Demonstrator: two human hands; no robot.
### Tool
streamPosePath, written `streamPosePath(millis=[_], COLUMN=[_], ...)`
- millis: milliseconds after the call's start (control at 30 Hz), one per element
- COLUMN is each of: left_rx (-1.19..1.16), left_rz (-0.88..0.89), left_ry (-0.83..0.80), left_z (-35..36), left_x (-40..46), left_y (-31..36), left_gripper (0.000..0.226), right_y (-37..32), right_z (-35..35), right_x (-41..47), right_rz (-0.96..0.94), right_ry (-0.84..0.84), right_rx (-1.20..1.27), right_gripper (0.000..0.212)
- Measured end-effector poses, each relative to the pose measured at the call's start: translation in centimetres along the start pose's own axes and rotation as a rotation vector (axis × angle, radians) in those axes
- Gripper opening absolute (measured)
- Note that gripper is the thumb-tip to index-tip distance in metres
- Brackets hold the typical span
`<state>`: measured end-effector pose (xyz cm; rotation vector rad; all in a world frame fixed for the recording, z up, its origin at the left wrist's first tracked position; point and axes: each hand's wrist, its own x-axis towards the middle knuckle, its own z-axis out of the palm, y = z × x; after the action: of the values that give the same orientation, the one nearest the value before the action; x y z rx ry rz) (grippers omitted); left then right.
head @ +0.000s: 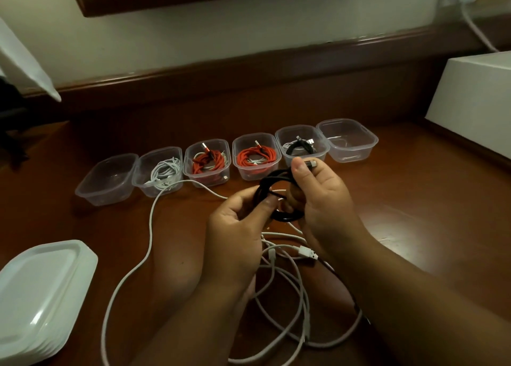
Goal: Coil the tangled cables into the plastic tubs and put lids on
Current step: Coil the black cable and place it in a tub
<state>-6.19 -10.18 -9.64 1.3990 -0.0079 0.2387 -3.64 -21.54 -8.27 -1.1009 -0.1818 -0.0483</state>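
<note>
A: Where is the black cable [279, 197] now, and who holds it?

B: It is above the wooden desk [414, 199], just in front of the row of tubs [347, 141]. The right hand [323, 199] grips the coil, with the thumb pressing the metal plug against the fingers. The left hand [237, 227] pinches the loops on the other side.

A: How would the person expect it to handle?

B: It looks light and soft. The loops probably want to spring open, so the best hold is likely across all the loops together, with the plug tucked under the thumb, until it sits inside a tub.

A: Which tub is free?

B: In the row, the two tubs at the ends look empty; the four between them hold white, red and black coils. The lid stack [41, 291] lies well to the left of the row, nearer to the person.

A: What is unclear?

B: The white cables [282, 282] lie tangled on the desk, nearer than the row and under the forearms. How many there are, one cannot tell. The far end of the black cable is partly hidden; a dark strand seems to run below the right wrist.
</note>
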Motion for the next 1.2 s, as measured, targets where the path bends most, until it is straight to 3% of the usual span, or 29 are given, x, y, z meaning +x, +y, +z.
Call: streamPosePath(millis=[133,300,600,800,867,1000,1200], left_rx=[-0.194,-0.357,-0.331,-0.526,-0.464,-0.08,0.375], left_rz=[-0.188,-0.332,-0.349,-0.397,-0.359,-0.203,-0.019], left_ry=[-0.093,-0.251,-0.33,-0.357,-0.335,-0.197,-0.111], left_z=[-0.1,-0.3,-0.8,-0.7,-0.6,-0.3,-1.2], left_x=[0.0,0.2,0.4,0.2,0.2,0.5,1.0], left_y=[0.3,0.6,0.1,-0.1,-0.1,-0.4,-0.8], left_gripper=[0.013,0.02,0.02,0.02,0.031,0.033,0.039], right_y=[0.0,0.2,0.4,0.9,0.9,1.0,1.2], right_z=[-0.4,-0.4,-1.2,-1.6,-1.6,-1.6,-1.6], right_x=[0.3,0.7,1.3,1.6,1.7,1.9,1.6], right_rz=[-0.05,-0.013,-0.14,-0.212,-0.253,-0.205,-0.235], right_ry=[0.005,-0.023,-0.084,-0.031,-0.001,0.028,-0.061], right_rx=[-0.142,-0.118,-0.254,-0.439,-0.521,-0.47,-0.486], right_gripper=[0.021,0.023,0.021,0.022,0.025,0.027,0.015])
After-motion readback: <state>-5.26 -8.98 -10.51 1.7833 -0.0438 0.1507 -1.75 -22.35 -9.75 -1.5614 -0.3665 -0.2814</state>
